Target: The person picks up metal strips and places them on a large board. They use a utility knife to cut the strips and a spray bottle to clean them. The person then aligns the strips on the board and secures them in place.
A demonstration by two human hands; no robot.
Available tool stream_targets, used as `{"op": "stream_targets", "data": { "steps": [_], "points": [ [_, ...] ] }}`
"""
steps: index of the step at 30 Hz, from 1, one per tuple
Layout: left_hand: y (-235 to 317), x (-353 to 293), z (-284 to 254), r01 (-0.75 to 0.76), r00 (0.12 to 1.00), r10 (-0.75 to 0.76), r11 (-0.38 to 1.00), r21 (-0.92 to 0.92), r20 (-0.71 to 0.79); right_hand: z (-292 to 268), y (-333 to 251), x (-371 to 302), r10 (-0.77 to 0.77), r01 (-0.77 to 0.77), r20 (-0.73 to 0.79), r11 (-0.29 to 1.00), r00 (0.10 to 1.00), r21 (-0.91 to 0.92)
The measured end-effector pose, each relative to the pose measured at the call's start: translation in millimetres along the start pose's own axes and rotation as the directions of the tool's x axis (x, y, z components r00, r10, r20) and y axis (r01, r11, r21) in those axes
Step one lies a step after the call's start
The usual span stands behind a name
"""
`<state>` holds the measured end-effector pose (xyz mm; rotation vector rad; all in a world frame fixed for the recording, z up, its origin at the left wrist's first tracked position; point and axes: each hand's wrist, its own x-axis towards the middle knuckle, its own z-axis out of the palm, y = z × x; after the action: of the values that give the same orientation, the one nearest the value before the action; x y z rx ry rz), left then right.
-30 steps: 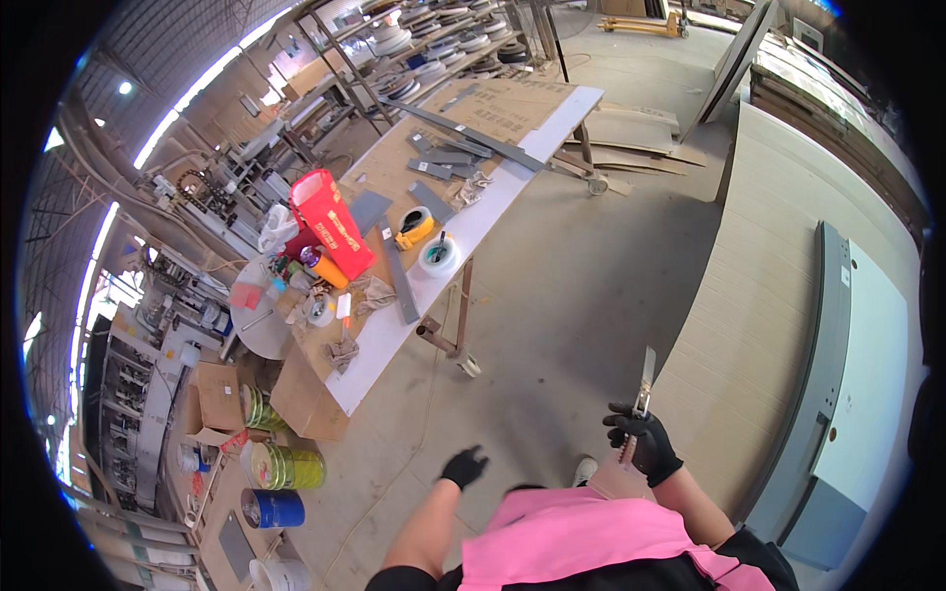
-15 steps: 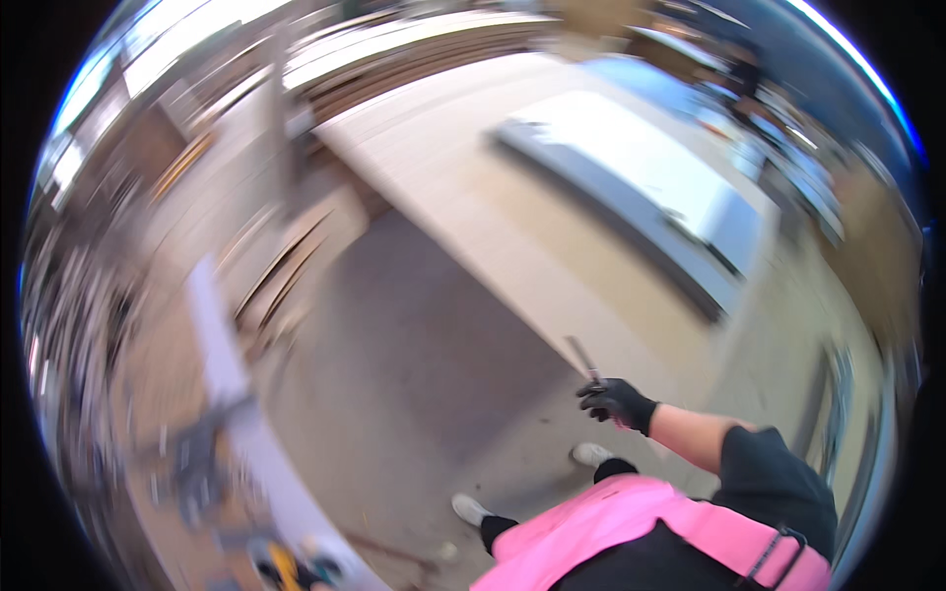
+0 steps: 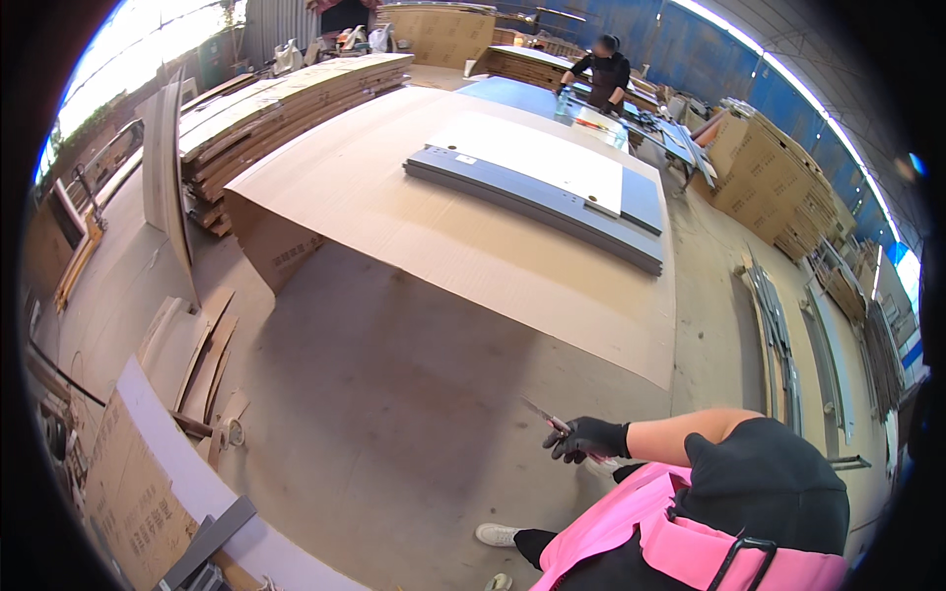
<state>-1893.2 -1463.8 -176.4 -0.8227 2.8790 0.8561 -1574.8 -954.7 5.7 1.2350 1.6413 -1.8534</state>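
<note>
My right hand (image 3: pixel 589 439), in a black glove, is closed around a slim knife (image 3: pixel 558 424) with a pinkish handle. Its thin blade points up and to the left, over the floor. Beyond the hand, and apart from it, a large cardboard sheet (image 3: pixel 365 222) is spread flat with its left part folded down. On that sheet lies a stack of long grey panels (image 3: pixel 532 204), topped by a white panel (image 3: pixel 532 158) with small round holes. My left hand is out of the picture.
Flat cardboard is piled high at the far left (image 3: pixel 296 103), and brown cartons (image 3: pixel 774 177) stand at the right. Another person (image 3: pixel 601 77) works at a far table. Long strips (image 3: pixel 774 330) lie on the right-hand floor. Grey pieces rest on a white-edged board (image 3: pixel 182 448) at the near left.
My view has swung and steadied, so the panels and cardboard now sit farther up. My right hand, still gripping the knife, is lower in view and away from the sheet's edge.
</note>
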Motion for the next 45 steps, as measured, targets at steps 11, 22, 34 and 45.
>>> {"op": "stream_targets", "data": {
  "steps": [11, 22, 34, 45],
  "points": [
    [88.4, -111.2, -67.4, -0.047, 0.998, -0.011, 0.575, -0.817, -0.065, 11.6, -23.5, -17.1, -0.151, 0.152, 0.167, 0.988, 0.974, 0.004],
    [263.7, -421.8, 12.9, 0.304, 0.648, 0.623, 0.316, -0.899, 0.438, -80.2, -54.0, -70.6, -0.397, 0.302, 0.143, 0.847, 0.907, 0.437],
    [495.3, -803.8, 179.2, -0.701, -0.167, 0.867, 0.23, -0.675, 0.469, -577.3, -36.8, -52.1, -0.588, 0.641, -0.273, 0.746, 0.762, 0.181],
    [456.0, -798.8, 174.4, -0.872, -0.062, 0.684, 0.316, -0.373, 0.726, -709.1, 12.1, 27.9, -0.295, 0.461, -0.366, 0.698, 0.882, 0.548]
  ]
}}
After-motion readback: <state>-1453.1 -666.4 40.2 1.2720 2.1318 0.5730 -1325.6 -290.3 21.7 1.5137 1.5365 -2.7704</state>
